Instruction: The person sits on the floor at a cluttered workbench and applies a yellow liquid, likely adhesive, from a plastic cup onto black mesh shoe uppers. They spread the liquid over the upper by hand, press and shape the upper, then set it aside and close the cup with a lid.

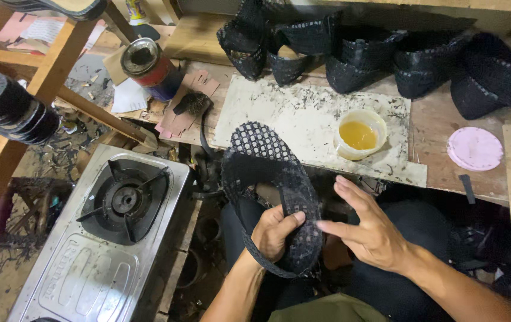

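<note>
Your left hand (274,231) is clamped on the black woven shoe upper (270,179), thumb over the outer mesh near the lower end and fingers wrapped behind the edge strip. Your right hand (370,229) is open, fingers spread and apart from each other, fingertips just touching the right edge of the mesh; it grips nothing.

The upper sits in front of you above your lap, its toe end tilted up toward the stained work board (303,119), just short of it. The back loop hangs below your left hand.

Handling, as I read it: looks light and floppy. An open lattice like that will flex and twist, and it won't hold shape without support. The surface has texture, so slip risk looks low. The weave could snag or distort if you pull on a single strand. Best hold is probably the solid edge band where your left hand already is, not the open mesh middle. Use your right hand flat to steady the side.

Around you: a yellow tub of amber liquid (360,134) on the board, near the toe end, so watch it if the upper swings. A row of finished black woven uppers (386,56) lies along the back. Pink round lid (475,149) to the right. Single-burner gas stove (125,203) on your left, unlit as far as I can see. Open tin can (148,65) beyond it.
</note>
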The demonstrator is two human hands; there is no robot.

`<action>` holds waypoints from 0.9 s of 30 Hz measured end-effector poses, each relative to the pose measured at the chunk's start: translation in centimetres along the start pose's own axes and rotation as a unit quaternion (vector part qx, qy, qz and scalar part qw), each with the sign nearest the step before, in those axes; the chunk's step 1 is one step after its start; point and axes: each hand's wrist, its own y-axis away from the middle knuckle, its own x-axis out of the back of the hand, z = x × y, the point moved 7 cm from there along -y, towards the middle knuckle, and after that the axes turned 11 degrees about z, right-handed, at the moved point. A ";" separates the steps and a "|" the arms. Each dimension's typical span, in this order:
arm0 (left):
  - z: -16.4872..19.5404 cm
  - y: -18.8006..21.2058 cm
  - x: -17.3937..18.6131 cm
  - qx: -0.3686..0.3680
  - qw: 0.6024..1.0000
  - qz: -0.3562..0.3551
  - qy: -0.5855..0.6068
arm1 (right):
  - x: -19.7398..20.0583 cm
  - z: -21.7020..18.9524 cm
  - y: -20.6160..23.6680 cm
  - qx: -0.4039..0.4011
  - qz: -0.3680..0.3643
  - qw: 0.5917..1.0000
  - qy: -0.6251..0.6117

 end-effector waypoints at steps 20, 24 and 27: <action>-0.9 -0.7 1.1 -0.010 0.981 0.093 -0.172 | -2.6 2.3 2.7 -0.405 0.020 0.864 -0.300; -3.7 -1.3 6.2 -0.028 0.926 0.198 -0.320 | 1.5 5.7 -1.4 -0.225 -0.031 0.972 0.068; -4.6 -1.6 7.3 -0.078 0.966 0.155 -0.191 | 2.8 9.3 -4.1 -0.139 -0.043 0.962 0.233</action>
